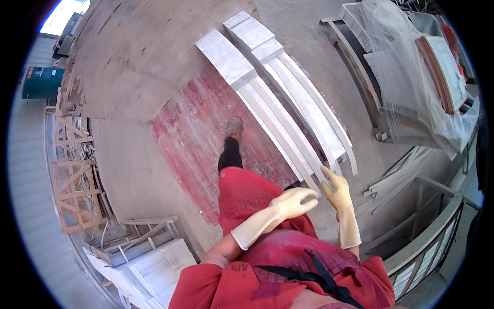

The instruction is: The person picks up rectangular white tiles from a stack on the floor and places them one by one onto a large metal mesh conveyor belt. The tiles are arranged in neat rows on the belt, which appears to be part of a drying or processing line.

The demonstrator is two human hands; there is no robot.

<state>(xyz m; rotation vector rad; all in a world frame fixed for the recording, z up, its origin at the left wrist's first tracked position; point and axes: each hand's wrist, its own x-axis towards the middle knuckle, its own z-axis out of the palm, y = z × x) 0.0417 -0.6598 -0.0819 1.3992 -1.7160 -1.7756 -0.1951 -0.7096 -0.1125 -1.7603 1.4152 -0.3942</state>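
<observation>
Both my hands wear cream rubber gloves. My left hand [297, 202] reaches across my front with its fingers stretched toward the right, near the close end of a pale strip. Beside it, my right hand [336, 191] points forward with thumb and fingers apart, by the near ends of the strips. I cannot tell whether either hand touches them. Two long white-grey marble pieces [225, 57] [252, 32] lie side by side ahead, each with a broad block at the far end. Long pale strips [278, 116] run along them toward me.
A worn red mat [198, 129] lies underfoot, with my shoe [234, 126] on it. White slabs [164, 265] stand at the lower left, near wooden frames [77, 190]. Plastic-wrapped goods [401, 67] and loose strips [399, 172] are at right. A green drum [42, 82] stands far left.
</observation>
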